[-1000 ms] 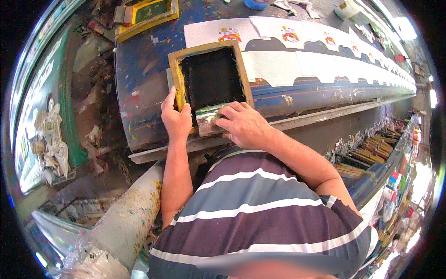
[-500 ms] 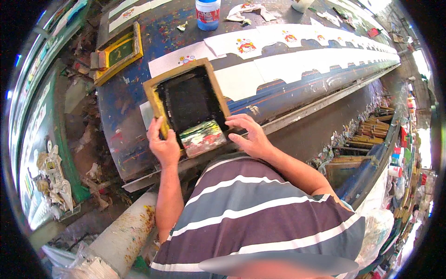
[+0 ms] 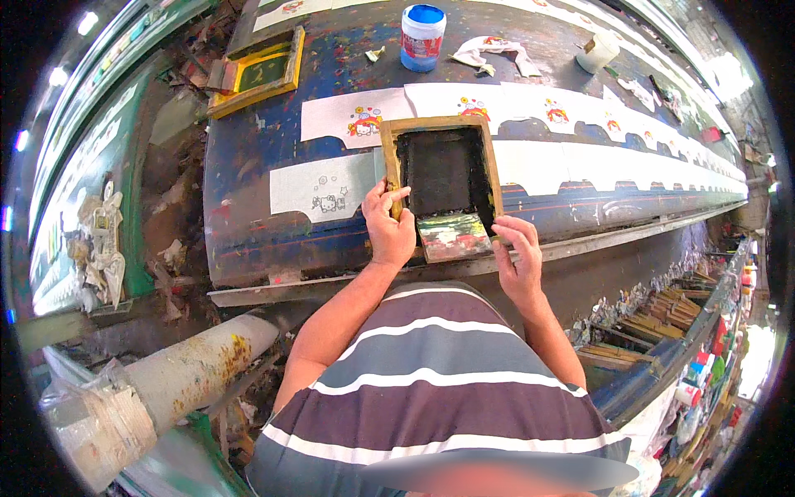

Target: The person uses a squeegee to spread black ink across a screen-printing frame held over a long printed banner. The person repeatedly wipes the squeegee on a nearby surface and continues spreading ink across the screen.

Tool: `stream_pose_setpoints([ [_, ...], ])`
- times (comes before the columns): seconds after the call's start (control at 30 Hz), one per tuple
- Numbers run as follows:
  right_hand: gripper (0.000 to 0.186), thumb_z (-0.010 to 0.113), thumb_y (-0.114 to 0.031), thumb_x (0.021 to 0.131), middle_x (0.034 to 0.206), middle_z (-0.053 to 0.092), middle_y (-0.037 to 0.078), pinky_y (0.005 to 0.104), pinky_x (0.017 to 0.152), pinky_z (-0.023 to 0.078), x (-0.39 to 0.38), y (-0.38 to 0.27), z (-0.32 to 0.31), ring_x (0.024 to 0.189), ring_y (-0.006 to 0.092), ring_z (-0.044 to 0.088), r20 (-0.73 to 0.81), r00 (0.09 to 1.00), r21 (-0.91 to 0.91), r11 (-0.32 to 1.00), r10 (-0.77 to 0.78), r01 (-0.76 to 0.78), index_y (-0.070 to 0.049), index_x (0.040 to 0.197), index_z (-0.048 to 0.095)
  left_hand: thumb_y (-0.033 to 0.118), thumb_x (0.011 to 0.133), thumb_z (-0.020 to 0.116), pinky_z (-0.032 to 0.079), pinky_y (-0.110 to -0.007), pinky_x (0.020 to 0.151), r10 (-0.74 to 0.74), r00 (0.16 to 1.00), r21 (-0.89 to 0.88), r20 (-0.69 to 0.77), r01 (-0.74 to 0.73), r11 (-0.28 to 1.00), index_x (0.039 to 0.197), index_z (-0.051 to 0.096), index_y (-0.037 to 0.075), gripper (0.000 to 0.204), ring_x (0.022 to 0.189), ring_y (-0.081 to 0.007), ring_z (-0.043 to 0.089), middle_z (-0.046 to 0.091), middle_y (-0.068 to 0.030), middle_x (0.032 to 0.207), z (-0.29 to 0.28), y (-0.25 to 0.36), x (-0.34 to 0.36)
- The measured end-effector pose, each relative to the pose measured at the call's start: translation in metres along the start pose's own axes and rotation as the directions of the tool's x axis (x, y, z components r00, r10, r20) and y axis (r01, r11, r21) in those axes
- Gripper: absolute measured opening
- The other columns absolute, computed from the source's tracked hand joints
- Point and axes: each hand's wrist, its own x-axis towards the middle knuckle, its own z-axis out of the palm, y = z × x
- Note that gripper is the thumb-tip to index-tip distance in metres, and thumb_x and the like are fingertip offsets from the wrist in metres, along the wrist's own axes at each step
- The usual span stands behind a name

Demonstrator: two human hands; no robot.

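Observation:
A wooden screen-printing frame (image 3: pixel 495 170) with dark mesh lies over the near row of white cut pieces on the long table. Inside its near end rests a paint-smeared squeegee (image 3: pixel 455 237). My left hand (image 3: pixel 389 228) is closed round the frame's left side, its thumb near the squeegee. At the near right corner, the curled fingers and thumb of my right hand (image 3: pixel 520 261) hold the frame's edge. Just left of the frame, a white piece (image 3: pixel 294 189) bears a black outline print. Behind it, another white piece (image 3: pixel 331 118) carries a coloured cartoon print.
A yellow-edged frame (image 3: pixel 294 62) sits at the table's far left. Farther back stand a blue-and-white paint tub (image 3: pixel 422 41), a crumpled white cloth (image 3: pixel 497 51) and a white cup (image 3: pixel 596 54). A metal rail (image 3: pixel 571 243) runs along the near edge. Wooden frames (image 3: pixel 654 323) fill a rack at right.
Both hands have shifted the frame rightward along the table and turned it straighter. The black outline print now shows at its left. My right hand has moved nearer the frame's corner. The view has shifted too.

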Motion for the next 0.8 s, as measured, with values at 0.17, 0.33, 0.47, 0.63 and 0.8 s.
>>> stream_pose_setpoints([
  [0.17,0.046,0.083,0.004,0.084,0.134,0.074,0.013,0.0532,0.111,0.056,0.013,-0.001,-0.004,0.129,0.0399,0.07,0.329,0.921,-0.06,0.969,-0.209,0.241,-0.008,0.128,0.079,-0.007,0.087,0.074,0.045,-0.048,0.13,-0.071,0.997,-0.005,0.017,0.071,0.997,0.122,0.085,0.008,0.04,0.147,-0.0397,0.061,0.068,-0.0235,0.154,0.005,-0.004,0.0],
  [0.33,0.05,0.078,0.0,0.083,0.131,0.073,0.011,0.0515,0.106,0.055,0.033,0.002,0.003,0.127,0.0354,0.069,0.39,0.87,-0.068,0.933,-0.301,0.353,-0.009,0.132,0.077,-0.005,0.088,0.076,0.046,-0.047,0.13,-0.146,0.989,0.006,0.038,0.146,0.989,0.121,0.087,0.009,0.038,0.15,-0.0393,0.062,0.066,-0.0256,0.159,0.006,-0.002,0.0],
  [0.47,0.047,0.076,0.0,0.084,0.127,0.074,0.01,0.0491,0.104,0.056,0.053,0.006,0.002,0.121,0.0338,0.07,0.413,0.849,-0.04,0.925,-0.329,0.378,-0.008,0.13,0.077,-0.005,0.088,0.076,0.047,-0.047,0.128,-0.169,0.985,0.003,0.033,0.169,0.986,0.118,0.088,0.008,0.035,0.149,-0.0396,0.064,0.066,-0.0269,0.16,0.005,0.001,-0.002],
  [0.63,0.044,0.076,-0.004,0.086,0.122,0.073,0.01,0.0489,0.103,0.056,0.066,0.012,0.002,0.116,0.0335,0.07,0.493,0.795,-0.05,0.901,-0.353,0.432,-0.008,0.13,0.077,-0.005,0.089,0.076,0.049,-0.046,0.126,-0.185,0.982,0.038,0.035,0.183,0.982,0.116,0.088,0.007,0.031,0.148,-0.0386,0.065,0.067,-0.0262,0.159,0.01,0.002,-0.001],
  [0.8,0.045,0.075,0.0,0.085,0.123,0.075,0.012,0.049,0.103,0.058,0.076,0.018,-0.003,0.116,0.0355,0.071,0.594,0.726,-0.009,0.899,-0.347,0.437,-0.007,0.13,0.077,-0.003,0.088,0.077,0.047,-0.047,0.128,-0.2,0.979,0.007,0.042,0.2,0.98,0.112,0.087,0.007,0.029,0.149,-0.0401,0.063,0.068,-0.0249,0.159,0.008,0.006,0.0],
])
